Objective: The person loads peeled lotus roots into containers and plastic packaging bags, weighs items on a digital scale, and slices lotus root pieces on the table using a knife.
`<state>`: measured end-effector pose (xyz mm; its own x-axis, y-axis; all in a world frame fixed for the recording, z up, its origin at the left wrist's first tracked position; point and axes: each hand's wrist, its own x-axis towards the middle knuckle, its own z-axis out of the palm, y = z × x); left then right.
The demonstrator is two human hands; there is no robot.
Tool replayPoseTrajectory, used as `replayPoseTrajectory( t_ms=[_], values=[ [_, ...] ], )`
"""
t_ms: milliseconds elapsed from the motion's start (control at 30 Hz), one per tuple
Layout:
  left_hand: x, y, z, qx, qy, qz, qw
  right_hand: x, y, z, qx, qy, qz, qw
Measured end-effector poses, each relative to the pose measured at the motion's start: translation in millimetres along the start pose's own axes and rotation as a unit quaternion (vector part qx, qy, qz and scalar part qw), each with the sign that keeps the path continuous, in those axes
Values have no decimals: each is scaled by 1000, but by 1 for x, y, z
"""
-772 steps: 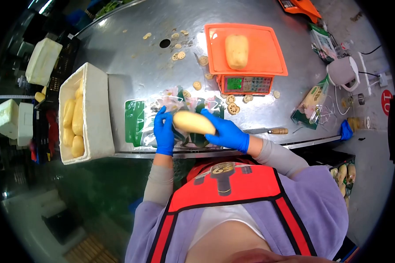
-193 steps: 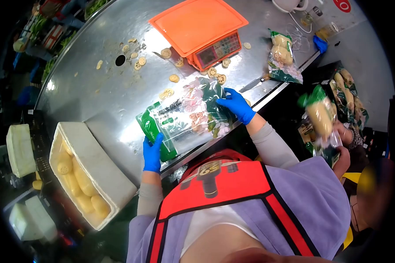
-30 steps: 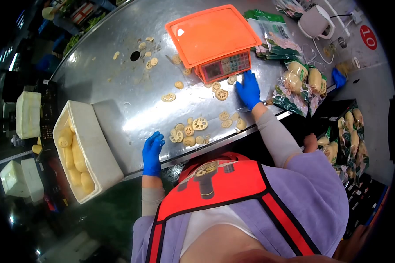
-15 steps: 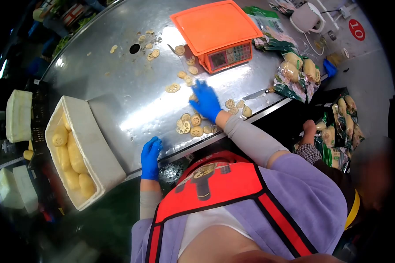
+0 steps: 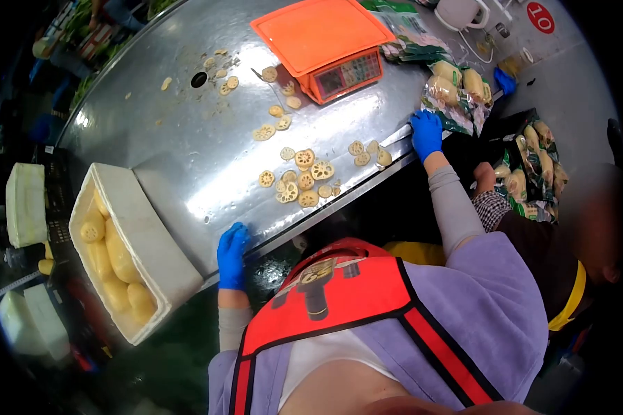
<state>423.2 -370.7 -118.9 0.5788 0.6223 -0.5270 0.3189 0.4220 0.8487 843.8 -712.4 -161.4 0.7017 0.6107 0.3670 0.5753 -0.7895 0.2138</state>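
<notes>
The right hand (image 5: 427,133) seems closed around the knife (image 5: 397,135), its handle hidden, smooth blade beside round slices (image 5: 356,148) on the shiny metal worktop (image 5: 180,142); the left hand's (image 5: 232,250) grip I cannot tell.

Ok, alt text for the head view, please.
A blue-gloved right hand covers one end of a knife at a metal table; the left hand is near its edge. Between them lie lotus root slices, an orange scale beyond.

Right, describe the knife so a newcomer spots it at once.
On the metal table, go along the near edge to the gloved right hand. The knife shows its blade just left of that hand. Its flat silvery strip stands apart from the pale lotus slices nearby.
</notes>
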Motion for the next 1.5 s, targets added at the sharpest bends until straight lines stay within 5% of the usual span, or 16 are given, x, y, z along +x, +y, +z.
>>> replayPoseTrajectory(
  t_ms=[100,333,600,767,933,1033,1100,1167,1233,1300,1367,1500],
  values=[
    [2,4,4,2,-9,-10,1000,5,-8,-18,42,-107,41,992],
    [6,1,6,27,-17,13,999,-12,-95,-38,144,-74,1,987],
    [-1,-3,2,5,-22,5,1000,-9,-214,-57,218,-162,82,959],
    [-6,0,7,14,-22,-8,1000,-13,-280,-78,323,-119,-74,936],
    [-6,-10,-5,31,-2,38,999,11,-240,-61,364,-17,16,931],
    [-23,7,0,40,40,-4,998,11,-187,-58,298,-119,47,946],
    [-19,-11,-11,41,45,25,998,9,-169,-59,314,-79,4,946],
    [-22,-17,-16,45,49,51,996,19,-173,-61,319,-60,-12,946],
    [-24,-16,-17,40,57,61,996,48,-192,-52,432,7,-36,901],
    [-23,-17,-17,50,69,69,994,84,-221,-41,526,-29,6,850],
    [-24,-19,-14,59,83,73,992,121,-251,-23,500,-34,-4,866],
    [-12,-27,-8,336,161,209,904,185,-287,9,372,-134,0,918]
  ],
)
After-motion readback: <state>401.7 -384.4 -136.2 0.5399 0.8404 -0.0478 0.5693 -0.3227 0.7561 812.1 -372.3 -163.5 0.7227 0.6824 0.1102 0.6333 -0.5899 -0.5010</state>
